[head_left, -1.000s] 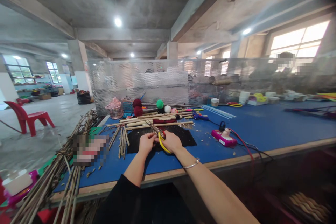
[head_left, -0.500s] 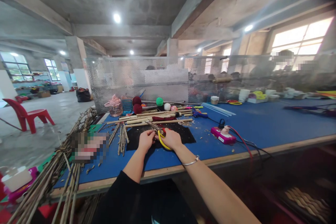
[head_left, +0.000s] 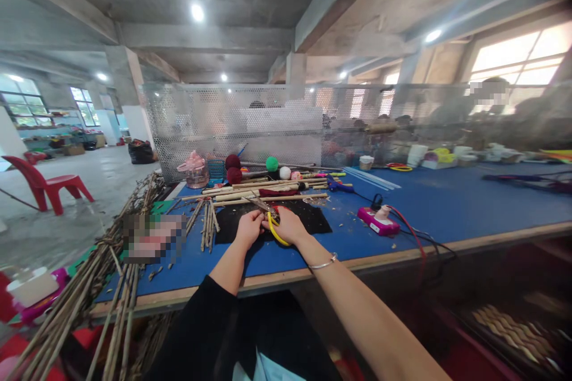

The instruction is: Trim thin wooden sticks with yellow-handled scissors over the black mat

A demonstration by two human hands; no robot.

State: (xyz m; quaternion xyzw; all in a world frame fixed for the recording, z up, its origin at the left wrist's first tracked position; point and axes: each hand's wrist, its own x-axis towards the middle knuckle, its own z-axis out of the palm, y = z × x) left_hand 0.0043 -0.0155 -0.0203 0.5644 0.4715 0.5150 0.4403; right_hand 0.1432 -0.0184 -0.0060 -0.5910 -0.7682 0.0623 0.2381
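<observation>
My right hand is closed around yellow-handled shears, whose metal blades point up and to the left. Close beside it, my left hand has its fingers pinched together near the blades. What the left fingers hold is too small to make out. Both hands are over a black cloth on the blue table. Just beyond the cloth lie several pale wooden sticks. A small group of short twigs rests left of my left hand.
A large bundle of long branches hangs over the table's left edge. To the right are a magenta power strip with cords and a blue glue gun. Dark red yarn balls and a mesh partition are at the back.
The camera view has tilted down slightly, so the far scene sits higher. My hands stay close together over the cloth, and the shears have shifted only slightly.
</observation>
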